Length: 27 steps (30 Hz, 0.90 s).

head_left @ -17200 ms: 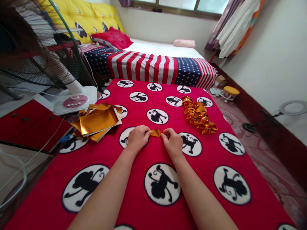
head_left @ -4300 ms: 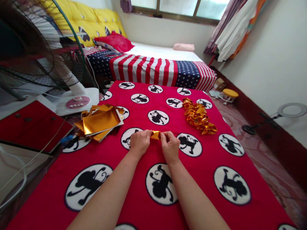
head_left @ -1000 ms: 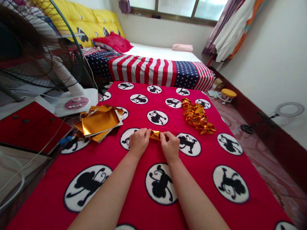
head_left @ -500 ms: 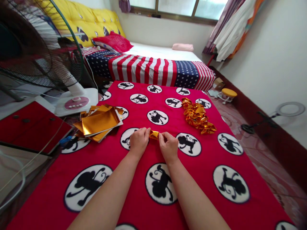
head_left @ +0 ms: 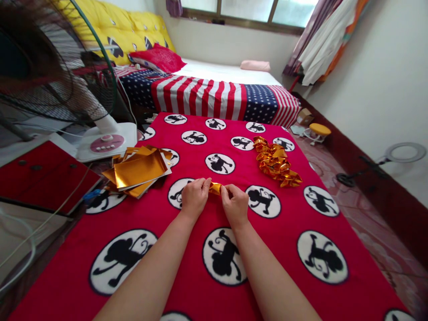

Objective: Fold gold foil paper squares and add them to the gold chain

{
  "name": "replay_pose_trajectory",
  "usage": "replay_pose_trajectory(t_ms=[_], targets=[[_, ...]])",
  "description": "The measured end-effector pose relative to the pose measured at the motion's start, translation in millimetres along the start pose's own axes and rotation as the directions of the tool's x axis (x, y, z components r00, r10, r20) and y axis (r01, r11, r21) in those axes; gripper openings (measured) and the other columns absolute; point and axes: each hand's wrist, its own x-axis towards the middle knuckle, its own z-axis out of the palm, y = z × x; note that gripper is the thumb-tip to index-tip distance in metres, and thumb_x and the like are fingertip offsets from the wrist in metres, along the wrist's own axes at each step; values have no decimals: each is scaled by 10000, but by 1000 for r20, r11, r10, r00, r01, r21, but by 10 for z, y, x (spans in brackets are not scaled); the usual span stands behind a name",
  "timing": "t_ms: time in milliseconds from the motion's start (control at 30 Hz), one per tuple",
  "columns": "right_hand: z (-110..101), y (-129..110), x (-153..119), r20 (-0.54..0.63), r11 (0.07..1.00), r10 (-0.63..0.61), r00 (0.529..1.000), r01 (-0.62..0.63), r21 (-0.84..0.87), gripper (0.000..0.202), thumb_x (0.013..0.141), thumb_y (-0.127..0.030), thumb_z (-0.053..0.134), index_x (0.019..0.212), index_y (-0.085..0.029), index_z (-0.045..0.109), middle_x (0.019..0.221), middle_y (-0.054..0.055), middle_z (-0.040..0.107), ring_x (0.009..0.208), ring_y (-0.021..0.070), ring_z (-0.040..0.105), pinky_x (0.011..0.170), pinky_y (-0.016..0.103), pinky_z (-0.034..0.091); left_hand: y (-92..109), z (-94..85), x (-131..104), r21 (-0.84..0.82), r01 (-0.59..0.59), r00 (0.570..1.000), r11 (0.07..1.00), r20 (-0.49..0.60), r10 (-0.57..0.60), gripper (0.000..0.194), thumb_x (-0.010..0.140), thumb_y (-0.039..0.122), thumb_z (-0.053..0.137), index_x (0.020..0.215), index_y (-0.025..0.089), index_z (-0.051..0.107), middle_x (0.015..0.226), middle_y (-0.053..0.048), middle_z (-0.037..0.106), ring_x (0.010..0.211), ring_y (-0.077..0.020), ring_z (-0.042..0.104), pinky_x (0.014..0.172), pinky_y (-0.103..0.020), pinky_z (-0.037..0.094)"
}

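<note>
Red monkey-print cloth (head_left: 272, 252) covers your bench, hiding the top under it; bed (head_left: 222, 96) with a striped, starred cover runs across the back. Far left: fan (head_left: 90, 107), cage cut off by the frame, blades blurred. Just in front of its base, your stack of gold foil sheets (head_left: 140, 169), flat and overlapping. Those read as not started; lower ones are buried, so no count.

Middle: your left hand (head_left: 194, 196) is closed in a pinch on the left end of a small foil piece (head_left: 215, 188). Your right hand (head_left: 235, 200) pinches its right end the same way, so the piece sits between both hands. Looks part-shaped: narrow, creased, only its mid-section showing. Ends are under your fingertips, and you can't tell whether it touches the cloth.

Right: your row of folded pieces (head_left: 274, 161), bunched together, well apart from the hands. They look done, judging by their puffed form; overlap and glare spoil a count. Call it midway: a batch formed, one in hand, several sheets left.

Far right: pale ring (head_left: 406, 152) on a dark stand, too soft to identify.
</note>
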Motion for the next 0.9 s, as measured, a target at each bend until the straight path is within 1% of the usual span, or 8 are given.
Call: replay_pose_trajectory(t_ms=[200, 367, 533, 600, 667, 767, 833, 900], targets=[[1, -3, 1, 5, 1000, -10, 1000, 10, 13, 255, 917, -263, 503, 724, -192, 653, 683, 30, 656, 608, 150, 572, 604, 258, 397, -7, 22, 4, 3, -38, 999, 999, -1, 38, 425, 999, 367, 347, 714, 183, 602, 778, -69, 685, 709, -162, 584, 661, -287, 314], [1, 1, 1, -5, 999, 6, 1000, -6, 53, 249, 919, -277, 513, 742, -189, 664, 714, 38, 672, 638, 157, 593, 623, 263, 418, -2, 7, -3, -26, -20, 1000, 999, -13, 19, 412, 996, 361, 349, 711, 185, 589, 770, -68, 670, 706, -163, 575, 666, -280, 327], [11, 46, -2, -51, 982, 106, 993, -96, 164, 172, 895, -300, 556, 921, -180, 676, 788, 40, 694, 669, 160, 618, 662, 266, 461, -36, 11, -1, -136, -11, 998, 991, -61, 3, 400, 982, 376, 385, 679, 186, 567, 708, -52, 642, 667, -158, 556, 652, -273, 338], [8, 61, 0, -60, 976, 147, 987, -135, 172, 168, 883, -308, 569, 940, -182, 664, 761, 26, 685, 642, 153, 608, 643, 260, 459, -57, 24, 4, -190, -24, 997, 982, -75, 10, 382, 971, 379, 414, 684, 186, 575, 693, -42, 637, 658, -155, 558, 645, -269, 344], [-6, 67, 6, -63, 977, 167, 984, -156, 144, 158, 872, -316, 578, 894, -188, 667, 721, 11, 670, 618, 146, 595, 618, 251, 443, -75, 39, 6, -232, -43, 996, 972, -84, 24, 363, 961, 383, 441, 700, 184, 597, 692, -36, 640, 656, -153, 565, 644, -265, 353], [-51, 80, 31, -78, 981, 188, 979, -183, 65, 181, 852, -348, 600, 822, -198, 696, 604, -20, 615, 548, 132, 553, 564, 241, 397, -90, 56, 4, -263, -76, 995, 962, -75, 58, 341, 945, 400, 477, 732, 184, 631, 723, -37, 664, 668, -152, 583, 656, -260, 371], [-101, 119, 65, -106, 978, 208, 972, -205, 34, 200, 840, -370, 612, 806, -201, 714, 539, -37, 571, 500, 124, 516, 540, 241, 372, -91, 58, 0, -277, -94, 995, 956, -66, 79, 323, 938, 404, 492, 758, 186, 647, 757, -41, 683, 690, -154, 597, 669, -258, 382], [-176, 202, 116, -160, 973, 232, 959, -230, 34, 215, 830, -384, 617, 806, -198, 722, 539, -36, 578, 493, 124, 510, 541, 243, 373, -90, 55, -1, -285, -101, 994, 953, -57, 89, 314, 938, 399, 492, 777, 187, 658, 781, -44, 696, 708, -157, 608, 678, -258, 389]])
